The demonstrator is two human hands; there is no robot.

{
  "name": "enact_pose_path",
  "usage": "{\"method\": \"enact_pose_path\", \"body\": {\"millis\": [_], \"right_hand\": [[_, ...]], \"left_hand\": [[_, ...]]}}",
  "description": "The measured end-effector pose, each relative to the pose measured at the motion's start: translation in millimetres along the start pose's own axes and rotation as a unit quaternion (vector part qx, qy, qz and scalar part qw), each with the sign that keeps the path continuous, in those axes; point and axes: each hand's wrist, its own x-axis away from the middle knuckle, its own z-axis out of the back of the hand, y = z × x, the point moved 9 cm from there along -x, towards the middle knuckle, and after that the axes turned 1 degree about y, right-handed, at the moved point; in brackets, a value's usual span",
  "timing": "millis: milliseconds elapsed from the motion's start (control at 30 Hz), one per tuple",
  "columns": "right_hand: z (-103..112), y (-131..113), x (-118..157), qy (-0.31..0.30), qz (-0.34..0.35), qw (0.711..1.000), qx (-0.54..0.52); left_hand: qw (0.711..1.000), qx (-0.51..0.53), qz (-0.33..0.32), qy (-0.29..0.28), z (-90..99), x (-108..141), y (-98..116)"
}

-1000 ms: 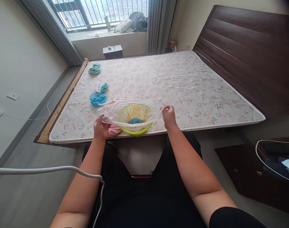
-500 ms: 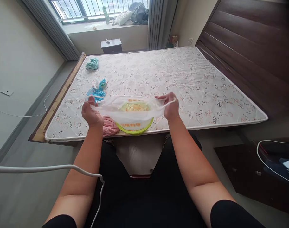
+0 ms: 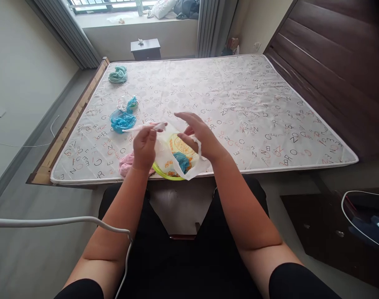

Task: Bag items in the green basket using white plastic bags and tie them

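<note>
My left hand (image 3: pixel 146 145) is closed on part of a white plastic bag (image 3: pixel 164 149) with orange print. My right hand (image 3: pixel 202 137) has its fingers apart, with a handle loop of the bag hanging around its thumb side. Inside or behind the thin bag shows a teal bundle (image 3: pixel 181 161). A yellow-green round rim (image 3: pixel 167 174) curves under the bag at the mattress edge. Pink cloth (image 3: pixel 126 163) lies left of the bag, partly behind my left wrist.
On the patterned mattress (image 3: pixel 254 120) lie a crumpled blue plastic bag (image 3: pixel 123 120) and a mint-green cloth (image 3: pixel 117 74). A small nightstand (image 3: pixel 145 49) stands beyond. A white cable (image 3: pixel 61 222) crosses in front of my left forearm.
Both hands have come closer together; the bag, stretched between them before, now hangs loosely gathered. My right hand has opened, and the teal bundle has come into view.
</note>
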Motion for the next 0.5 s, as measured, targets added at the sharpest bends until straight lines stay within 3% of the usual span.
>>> {"method": "enact_pose_path", "body": {"millis": [167, 333, 433, 500], "right_hand": [[-23, -11, -7, -0.044, 0.031, 0.998, 0.031], [-24, -11, -10, -0.039, 0.052, 0.997, 0.033], [-26, -16, -11, -0.050, 0.077, 0.996, 0.012], [-26, -13, -11, -0.043, 0.064, 0.997, -0.017]], "left_hand": [[0.997, -0.034, 0.067, 0.012, -13.8, 15, -17], [0.998, 0.001, 0.026, 0.055, -13.2, 14, -20], [0.999, 0.011, -0.029, 0.008, -18.9, 9, -14], [0.997, 0.000, -0.047, -0.057, -26.9, 8, -13]]}}
